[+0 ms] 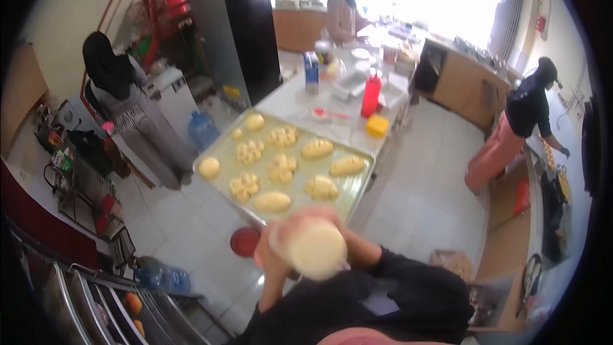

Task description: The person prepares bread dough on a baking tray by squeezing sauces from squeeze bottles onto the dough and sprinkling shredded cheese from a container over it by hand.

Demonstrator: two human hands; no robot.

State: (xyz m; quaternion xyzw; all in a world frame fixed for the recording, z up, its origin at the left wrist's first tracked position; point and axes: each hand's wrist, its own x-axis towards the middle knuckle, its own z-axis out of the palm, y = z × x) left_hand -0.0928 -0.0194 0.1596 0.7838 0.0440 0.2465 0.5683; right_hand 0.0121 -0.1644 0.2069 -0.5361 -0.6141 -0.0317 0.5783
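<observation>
Both left hand (272,255) and right hand (322,214) close around a blurred, round, cream-coloured container (317,252). Rectangular metal tray (349,190) lies at eleven o'clock.

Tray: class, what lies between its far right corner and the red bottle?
In the head view, the yellow box lies between the tray's far right corner and the red bottle.

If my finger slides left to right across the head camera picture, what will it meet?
Lower blue water jug, dark red tub, pale round-topped thing being held, red bottle, person in pink trousers.
</observation>
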